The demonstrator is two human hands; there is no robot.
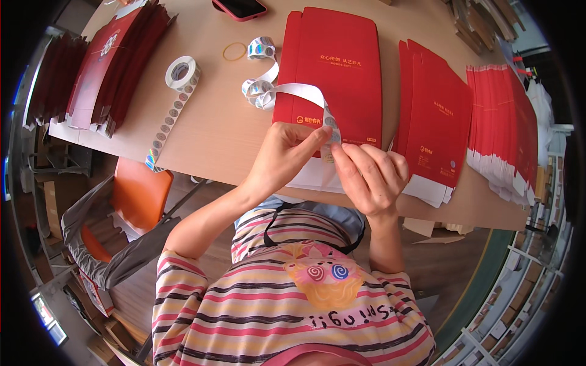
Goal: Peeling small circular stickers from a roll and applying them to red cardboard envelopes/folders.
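A white strip of round silvery stickers (305, 91) runs from loose curls over to my hands. My left hand (285, 151) pinches it near its end between thumb and fingertips. At the strip's lower end, the thumb and forefinger of my right hand (371, 177) are pressed together; whether a single sticker has come off there is too small to tell. Beneath both hands lies a flat red carton (332, 49) with gold print and a white flap toward me. To its right is a pile of similar flat red cartons (430, 110), the top one bearing a round silvery sticker (453, 164).
A sticker roll (182, 72) at the left trails its strip over the table's front edge. Stacked red cartons stand at the far left (113, 67) and far right (502, 122). A rubber band (234, 52) and a phone (241, 7) lie farther back. An orange chair (141, 189) stands front left.
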